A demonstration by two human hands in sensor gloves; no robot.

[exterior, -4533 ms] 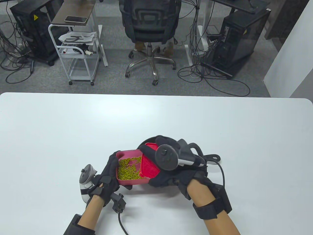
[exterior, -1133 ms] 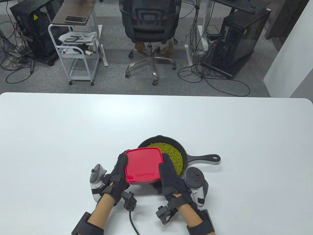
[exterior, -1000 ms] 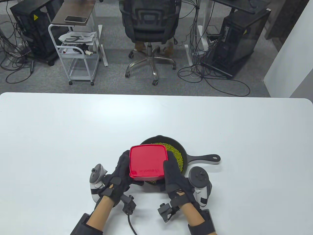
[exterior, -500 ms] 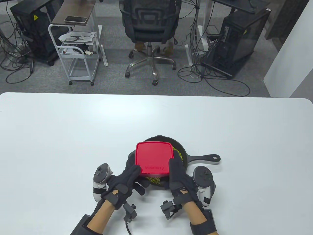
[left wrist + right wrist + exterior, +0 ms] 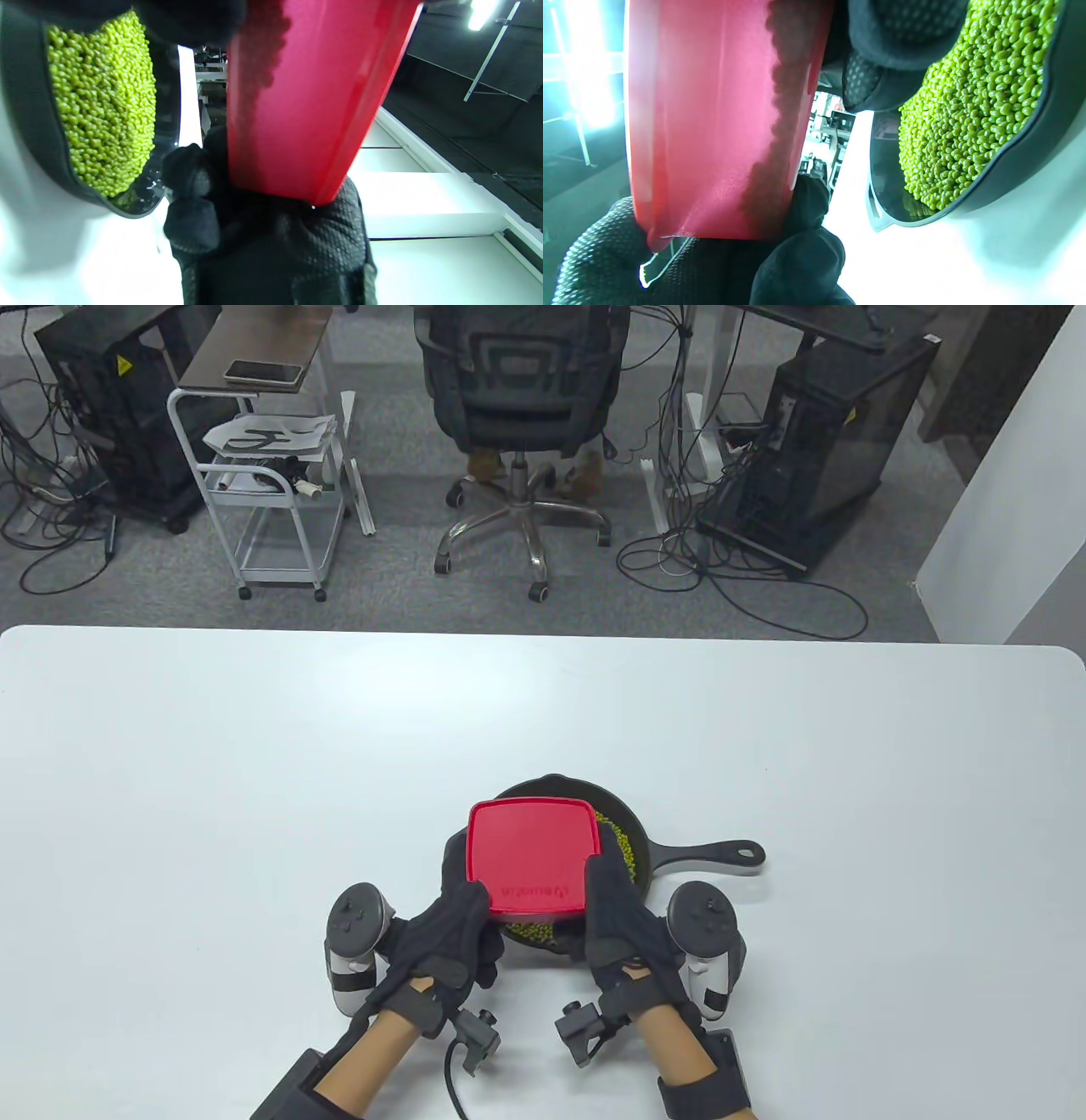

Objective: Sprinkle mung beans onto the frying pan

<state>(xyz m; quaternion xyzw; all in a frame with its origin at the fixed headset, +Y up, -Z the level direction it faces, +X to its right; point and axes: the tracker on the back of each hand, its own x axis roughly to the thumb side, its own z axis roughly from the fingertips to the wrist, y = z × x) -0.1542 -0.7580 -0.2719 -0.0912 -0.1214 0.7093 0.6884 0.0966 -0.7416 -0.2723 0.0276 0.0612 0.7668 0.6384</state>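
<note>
A black frying pan sits on the white table, handle pointing right, with green mung beans spread in it. A red box with its lid on hangs level above the pan's left half. My left hand grips its near left corner and my right hand its near right side. In the left wrist view the box hangs beside the beans. In the right wrist view a dark mass shows through the box's wall, next to the beans.
The white table stretches wide around the pan. The pan's handle points right, close to my right hand's tracker. An office chair, a cart and computer towers stand on the floor beyond the far edge.
4.5 s ago the box was open with beans inside and the lid in my right hand. The pan now holds beans. In the last second both hands carried the lidded box forward over the pan.
</note>
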